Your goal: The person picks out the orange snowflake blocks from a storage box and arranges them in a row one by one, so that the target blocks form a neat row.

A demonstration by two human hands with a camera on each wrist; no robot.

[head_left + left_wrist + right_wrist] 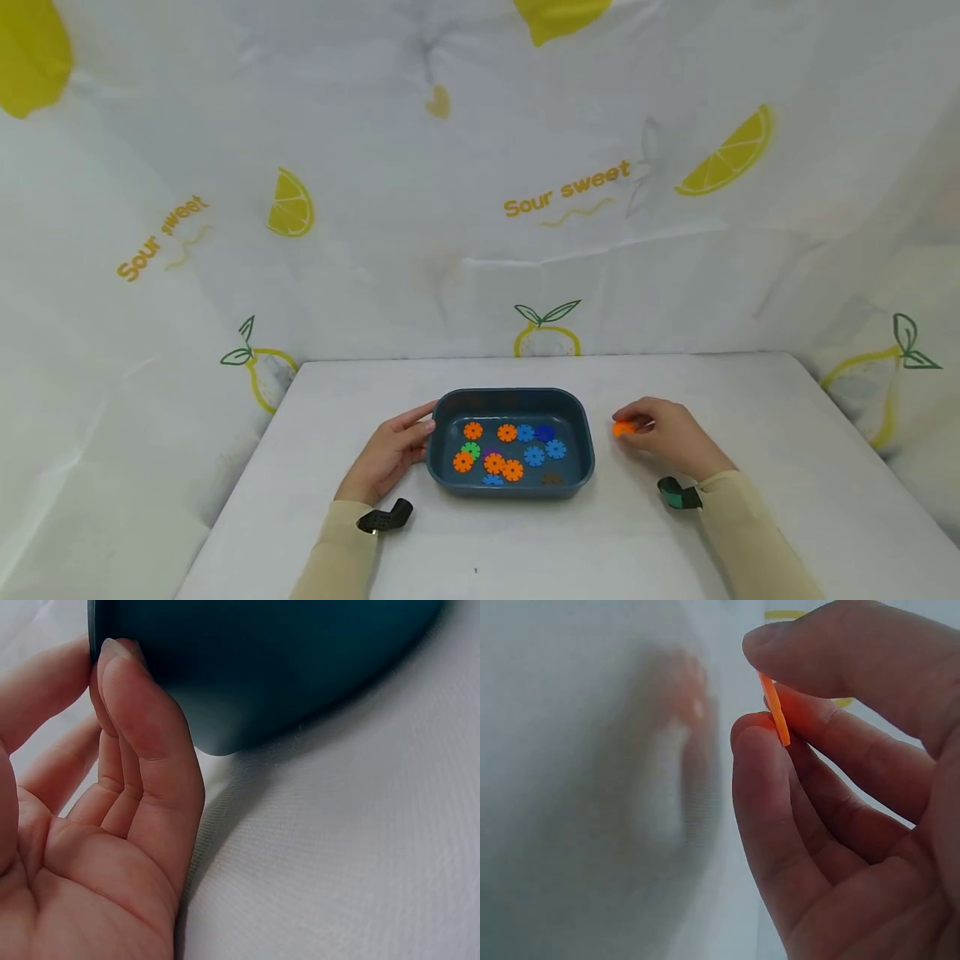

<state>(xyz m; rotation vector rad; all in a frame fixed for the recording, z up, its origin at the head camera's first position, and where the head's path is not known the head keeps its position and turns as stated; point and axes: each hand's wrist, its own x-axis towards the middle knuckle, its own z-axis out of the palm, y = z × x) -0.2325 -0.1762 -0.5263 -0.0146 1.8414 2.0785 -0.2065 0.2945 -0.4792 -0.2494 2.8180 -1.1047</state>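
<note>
Orange gear piece (622, 428), flat and toothed, sits pinched in the right hand (670, 437) just right of the tray, seen edge-on in the wrist view. The dark teal tray (512, 403), a rounded rectangle, rests flat on the table, the left hand (390, 454) touching its left wall.

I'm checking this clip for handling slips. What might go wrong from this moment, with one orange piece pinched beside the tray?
The right hand pinches the thin orange gear piece by its faces with fingertips only, so it may slip out onto the white table. The left hand merely touches the blue tray wall with straight fingers, so a bump might slide the tray and jostle the loose gears inside.
</note>
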